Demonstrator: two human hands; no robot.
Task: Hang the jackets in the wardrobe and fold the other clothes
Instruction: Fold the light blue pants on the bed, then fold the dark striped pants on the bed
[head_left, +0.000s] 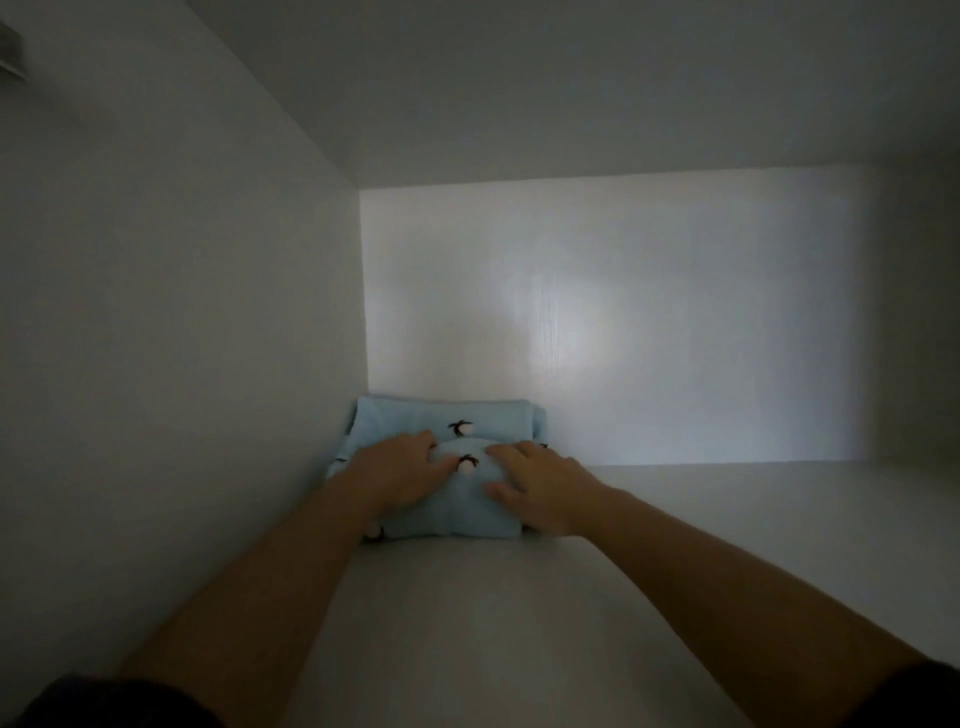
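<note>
Wardrobe: the view looks into a white compartment, with the side wall (182, 338) on the left and the back wall (623, 312) ahead. The light is dim.
Shelf: the white shelf (675, 571) carries the folded clothes in its back left corner. When settling them, it is best to slide them flat along the board rather than lift, so the folds do not open.
Folded clothes: a light-blue bundle (462, 512) lies against the side wall and close to the back wall. Whether it is one piece or two stacked cannot be told. The front part bulges, so it likely needs an even press from the middle outward, with the near edge squared to the shelf front.
Left hand: the left hand (400, 470) lies palm down on the bundle's left half, fingers spread and gripping nothing. It should press evenly without bunching the cloth toward the wall.
Right hand: the right hand (540, 486) lies palm down on the right half, fingers spread and loose, also gripping nothing. Both hands are best lifted straight up together so nothing drags.
Print: a small dark-and-white motif (460, 427) shows on the cloth. A flat, uncreased motif is a fair sign the top layer is smooth.
</note>
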